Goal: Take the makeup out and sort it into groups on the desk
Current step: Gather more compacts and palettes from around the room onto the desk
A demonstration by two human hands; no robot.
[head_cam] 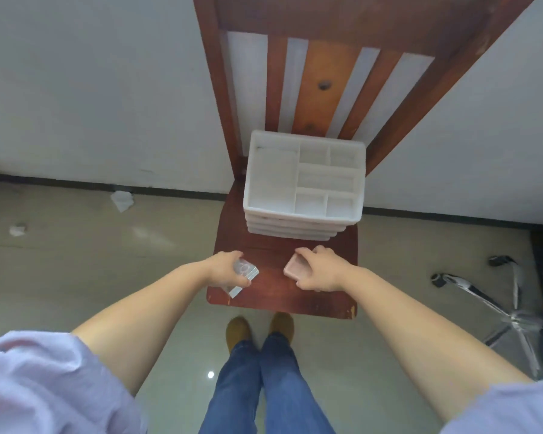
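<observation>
Both my hands hold makeup above the near edge of a wooden chair seat (314, 296).

My left hand (224, 267) curls around a clear-lidded silver compact (243, 275); my right hand (322, 270) grips a pink case (295, 267) by its edges. A white compartmented organizer (304, 186) sits farther back on the seat, its visible sections holding nothing I can make out.

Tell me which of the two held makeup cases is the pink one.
The pink case is the one in the right hand. The left hand holds a clear case with a silvery edge instead.
</observation>
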